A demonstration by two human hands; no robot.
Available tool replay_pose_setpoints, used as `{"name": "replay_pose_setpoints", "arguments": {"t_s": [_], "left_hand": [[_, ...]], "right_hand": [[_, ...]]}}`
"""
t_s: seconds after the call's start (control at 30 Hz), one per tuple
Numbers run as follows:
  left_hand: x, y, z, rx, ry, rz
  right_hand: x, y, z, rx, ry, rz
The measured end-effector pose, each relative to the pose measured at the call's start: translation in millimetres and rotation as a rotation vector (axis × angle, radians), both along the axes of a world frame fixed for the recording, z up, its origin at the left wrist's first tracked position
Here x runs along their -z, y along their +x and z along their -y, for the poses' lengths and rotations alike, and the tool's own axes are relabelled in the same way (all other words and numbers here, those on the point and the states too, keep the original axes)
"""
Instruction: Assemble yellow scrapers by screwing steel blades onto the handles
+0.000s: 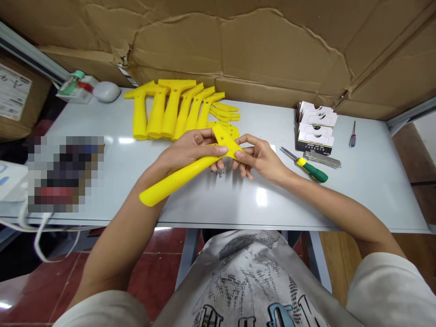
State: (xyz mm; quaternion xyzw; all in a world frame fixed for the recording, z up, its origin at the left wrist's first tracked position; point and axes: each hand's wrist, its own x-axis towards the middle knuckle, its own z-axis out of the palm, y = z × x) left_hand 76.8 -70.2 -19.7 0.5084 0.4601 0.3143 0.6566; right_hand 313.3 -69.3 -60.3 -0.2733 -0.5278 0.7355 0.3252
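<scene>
Over the middle of the table I hold a yellow T-shaped plastic handle (184,178), its long grip slanting down to the left. My left hand (189,150) is closed around the neck, thumb lying along the top. With thumb and fingers, my right hand (260,156) pinches the near right end of its flat head. Small screws (220,170) lie on the table just beneath, partly hidden by my fingers. Behind my hands stands a row of several more yellow handles (173,109), with flat yellow head plates (226,111) beside them.
On the right lie a green-and-yellow screwdriver (311,170), a bundle of metal strips (322,159), a stack of white-and-black boxes (315,131) and a small screwdriver (353,136). A white rounded object (106,91) sits back left. Cardboard (211,50) walls the table's back.
</scene>
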Motion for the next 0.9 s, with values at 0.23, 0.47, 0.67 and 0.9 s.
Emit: {"name": "replay_pose_setpoints", "arguments": {"t_s": [0.23,0.47,0.67,0.9], "left_hand": [[4.7,0,0,0.015,0.027,0.057],[3.5,0,3,-0.056,0.041,-0.046],[-7.9,-8,4,-0.011,0.015,-0.114],[-4.2,-1,6,-0.128,0.06,-0.06]], "right_hand": [[-4,2,-1,-0.005,-0.035,-0.027],[-11,3,0,0.053,-0.057,0.03],[-27,13,-5,-0.122,-0.053,0.125],[-39,17,-8,-0.039,-0.021,0.144]]}}
